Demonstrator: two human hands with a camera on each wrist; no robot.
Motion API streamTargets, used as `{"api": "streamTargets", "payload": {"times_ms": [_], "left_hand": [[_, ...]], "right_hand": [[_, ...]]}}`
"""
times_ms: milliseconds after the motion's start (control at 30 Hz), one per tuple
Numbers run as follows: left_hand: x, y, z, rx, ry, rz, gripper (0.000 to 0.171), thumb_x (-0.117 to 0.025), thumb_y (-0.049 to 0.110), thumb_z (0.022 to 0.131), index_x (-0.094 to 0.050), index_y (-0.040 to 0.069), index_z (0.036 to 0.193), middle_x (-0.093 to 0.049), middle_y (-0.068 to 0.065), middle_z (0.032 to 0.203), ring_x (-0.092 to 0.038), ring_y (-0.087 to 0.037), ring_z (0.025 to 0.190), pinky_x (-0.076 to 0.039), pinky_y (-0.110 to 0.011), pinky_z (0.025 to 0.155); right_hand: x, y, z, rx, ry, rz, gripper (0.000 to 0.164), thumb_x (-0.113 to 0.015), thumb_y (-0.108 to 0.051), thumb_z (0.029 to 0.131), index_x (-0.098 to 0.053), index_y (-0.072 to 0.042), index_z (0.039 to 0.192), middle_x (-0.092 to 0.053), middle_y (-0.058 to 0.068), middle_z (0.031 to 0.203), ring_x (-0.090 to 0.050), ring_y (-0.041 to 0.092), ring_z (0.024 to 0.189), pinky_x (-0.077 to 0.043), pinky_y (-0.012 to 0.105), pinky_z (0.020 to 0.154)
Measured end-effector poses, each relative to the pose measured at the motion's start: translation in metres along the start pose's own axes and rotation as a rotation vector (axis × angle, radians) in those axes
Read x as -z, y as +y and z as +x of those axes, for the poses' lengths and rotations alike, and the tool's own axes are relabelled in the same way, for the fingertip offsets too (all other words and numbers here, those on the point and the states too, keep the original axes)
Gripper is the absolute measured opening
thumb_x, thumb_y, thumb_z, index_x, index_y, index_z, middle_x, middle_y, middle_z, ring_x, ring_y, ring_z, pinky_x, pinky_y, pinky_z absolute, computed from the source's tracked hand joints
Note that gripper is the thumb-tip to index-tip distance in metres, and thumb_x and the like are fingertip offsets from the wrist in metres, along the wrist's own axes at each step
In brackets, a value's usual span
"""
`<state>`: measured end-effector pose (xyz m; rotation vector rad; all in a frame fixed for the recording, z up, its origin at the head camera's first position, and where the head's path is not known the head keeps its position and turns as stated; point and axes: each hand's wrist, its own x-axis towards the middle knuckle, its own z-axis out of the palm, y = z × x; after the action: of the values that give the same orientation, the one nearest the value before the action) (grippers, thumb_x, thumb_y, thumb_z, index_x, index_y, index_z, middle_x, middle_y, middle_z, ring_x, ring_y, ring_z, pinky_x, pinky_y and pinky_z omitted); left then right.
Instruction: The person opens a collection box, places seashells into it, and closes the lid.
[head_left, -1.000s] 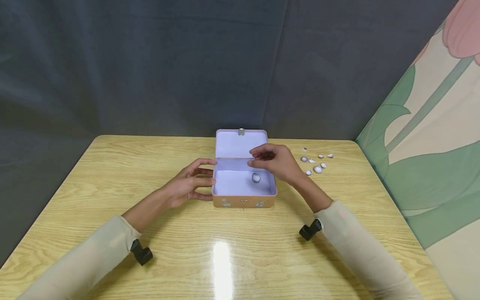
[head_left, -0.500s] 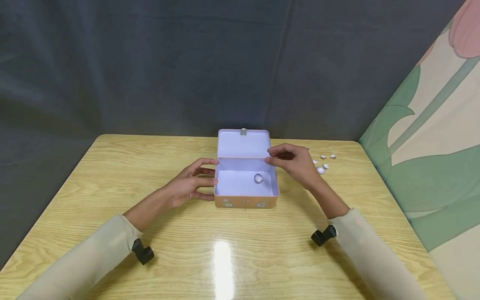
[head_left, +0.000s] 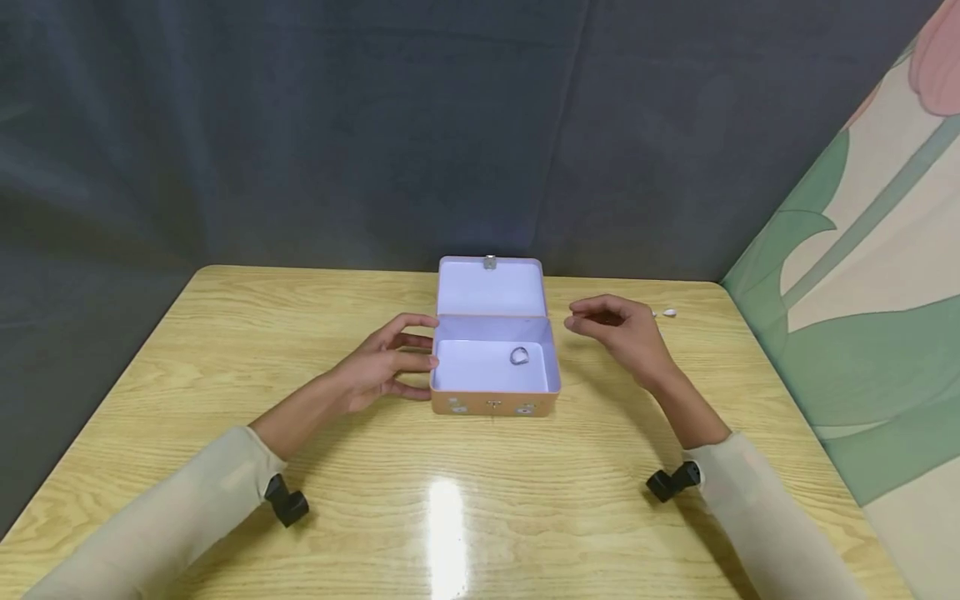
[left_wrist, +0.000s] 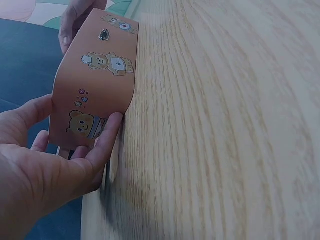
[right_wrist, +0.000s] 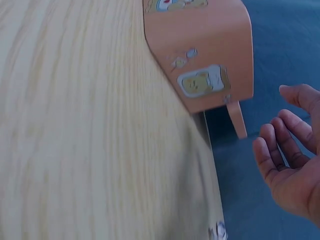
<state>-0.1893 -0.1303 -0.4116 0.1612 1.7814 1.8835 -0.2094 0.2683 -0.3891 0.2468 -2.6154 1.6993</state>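
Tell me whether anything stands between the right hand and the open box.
Nothing visible does: in the head view, only tabletop shows between the right hand and the open box.

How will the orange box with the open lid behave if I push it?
The box likely keeps its shape, as its walls look straight and hard. It may slide easily, since the table looks glossy. Tipping seems unlikely, since it's low and wide, though the lid might swing.
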Motion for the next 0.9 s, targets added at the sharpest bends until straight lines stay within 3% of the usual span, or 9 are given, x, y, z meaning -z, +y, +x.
{"api": "streamTargets", "payload": {"times_ms": [167, 400, 767, 900], "left_hand": [[0.001, -0.001, 0.002, 0.005, 0.0, -0.016, 0.067, -0.072, 0.006, 0.109, -0.042, 0.02, 0.166, -0.039, -0.024, 0.164, -0.068, -0.037, 0.127, -0.073, -0.048, 0.092], [0.001, 0.001, 0.002, 0.007, -0.009, -0.014, 0.067, -0.072, 0.005, 0.108, -0.04, 0.019, 0.166, -0.039, -0.025, 0.163, -0.067, -0.038, 0.128, -0.073, -0.049, 0.092], [0.001, 0.001, 0.004, 0.012, -0.018, -0.017, 0.071, -0.073, 0.004, 0.107, -0.039, 0.018, 0.168, -0.039, -0.026, 0.165, -0.066, -0.04, 0.128, -0.073, -0.05, 0.094], [0.001, 0.001, 0.003, 0.013, -0.015, -0.021, 0.071, -0.072, 0.003, 0.107, -0.039, 0.018, 0.168, -0.039, -0.025, 0.164, -0.066, -0.039, 0.128, -0.073, -0.05, 0.093]], "right_hand": [[0.011, 0.009, -0.003, -0.032, 0.015, -0.014, 0.042, -0.086, -0.027, 0.104, -0.076, 0.001, 0.133, -0.078, -0.022, 0.111, -0.074, -0.002, 0.107, -0.061, 0.012, 0.092], [0.029, 0.025, -0.007, -0.106, 0.018, -0.071, 0.054, -0.084, -0.035, 0.105, -0.072, 0.002, 0.142, -0.076, -0.028, 0.111, -0.071, -0.005, 0.106, -0.061, 0.018, 0.087], [0.054, 0.044, -0.016, -0.104, -0.008, -0.113, 0.048, -0.08, -0.027, 0.108, -0.071, 0.005, 0.144, -0.079, -0.023, 0.118, -0.076, -0.007, 0.1, -0.064, 0.015, 0.092], [0.062, 0.048, -0.017, -0.137, -0.002, -0.186, 0.05, -0.081, -0.031, 0.107, -0.073, 0.002, 0.144, -0.076, -0.013, 0.128, -0.069, 0.0, 0.119, -0.057, 0.008, 0.092]]}}
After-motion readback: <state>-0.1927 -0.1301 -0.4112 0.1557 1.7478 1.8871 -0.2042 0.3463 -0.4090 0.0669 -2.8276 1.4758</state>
